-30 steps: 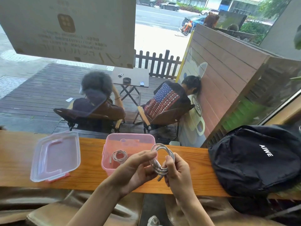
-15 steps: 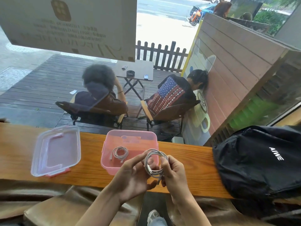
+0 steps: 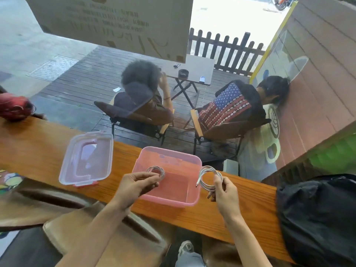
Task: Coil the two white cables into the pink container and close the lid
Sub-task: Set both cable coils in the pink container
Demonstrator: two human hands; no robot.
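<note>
- the right hand (image 3: 224, 191), lower right of centre, pinches the second white cable (image 3: 210, 177) as a finished coil, held up just outside the right wall of the pink container (image 3: 193, 187), one plug end hanging loose on the coil's left side
- the left hand (image 3: 135, 185), lower centre, reaches over the container's near-left corner with fingers curled narrow; its fingertips are at the first white cable (image 3: 156, 171), a smaller coil inside the container; i cannot tell if it grips the coil or only touches it
- by my reading, both cables are coiled and one is in; what is left is to drop the second coil in beside the first, then fetch the lid and press it shut
- the lid (image 3: 86, 157), clear with pink clips, lies flat at centre left, well apart from the container and untouched
- the surface is a narrow wooden counter (image 3: 240, 205) running from the left edge down toward the lower right, along a window
- a black backpack (image 3: 317, 212) sits on the counter at lower right, a red object (image 3: 13, 106) at the far left edge
- through the glass, in the upper half of the frame, two people (image 3: 146, 97) sit in folding chairs on a dark deck with a small table and a picket fence behind
</note>
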